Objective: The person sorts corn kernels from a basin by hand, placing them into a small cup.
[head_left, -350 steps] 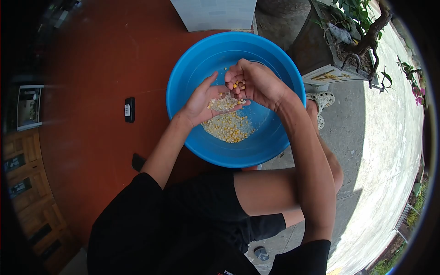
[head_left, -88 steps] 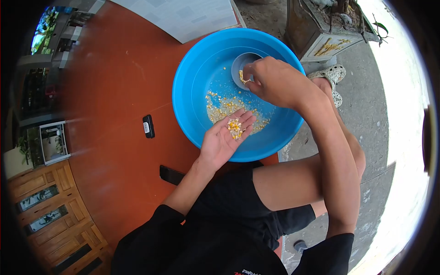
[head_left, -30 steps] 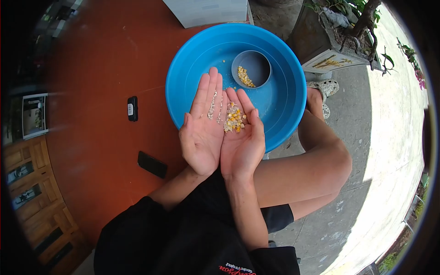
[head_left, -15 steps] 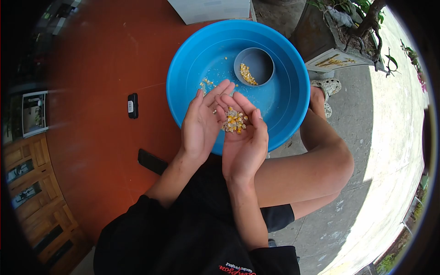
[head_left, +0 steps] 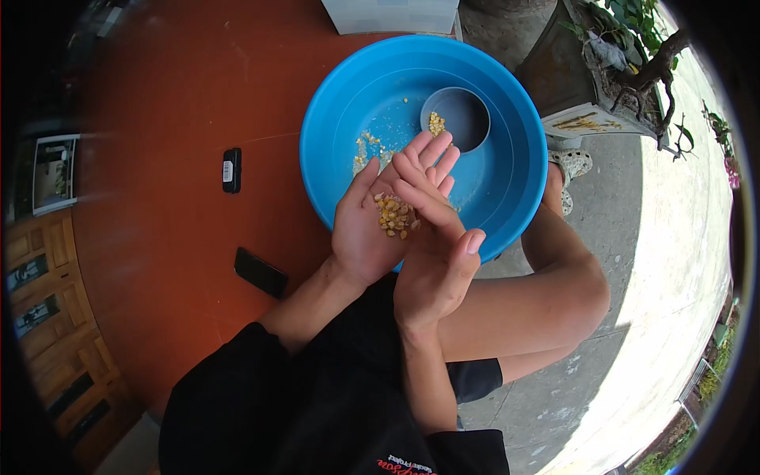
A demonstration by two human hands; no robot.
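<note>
My left hand is palm up, its hollow holding a small heap of yellow corn kernels mixed with pale bits. My right hand leans against it, tilted on its side, fingers stretched across the left fingers and thumb raised. A kernel or two lie at the edge of the right palm. Both hands are over the near side of a blue basin. Inside the basin stands a grey bowl with corn kernels along its left side; my fingertips partly cover that side. Loose kernels and chaff lie on the basin floor.
On the red floor to the left lie a small black case with a white label and a dark phone. A pale container and a planter stand beyond the basin. My bent leg is at the right.
The kernels have passed from my right palm into my left. My right hand has tilted over, its fingers crossing the left ones. The view has shifted slightly.
</note>
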